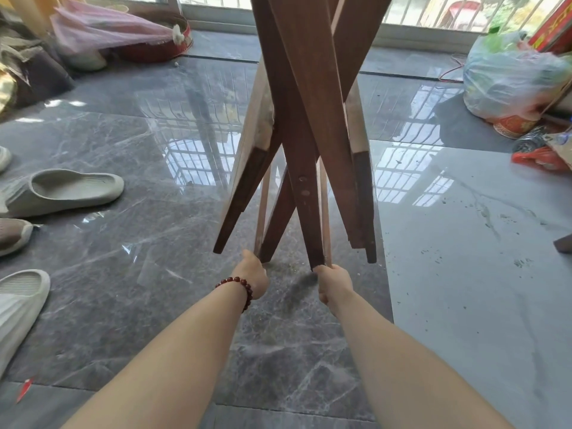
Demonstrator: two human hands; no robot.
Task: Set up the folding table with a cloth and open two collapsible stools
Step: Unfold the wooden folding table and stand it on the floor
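A dark brown wooden folding table frame (305, 125) fills the middle of the head view, its crossed legs fanning down toward me above the grey marble floor. My left hand (254, 275), with a red bead bracelet on the wrist, grips the lower end of a thin leg. Just to its right, my right hand (335, 284) is closed around the foot of another leg. The frame's upper part runs out of the top of the view. No cloth or stool shows.
Several pale slippers (66, 190) and a brown shoe lie along the left edge. A pink net cover (108, 27) over a red tub sits at back left. A stuffed plastic bag (510, 78) and red packaging (538, 157) stand at right. Barred windows run along the back.
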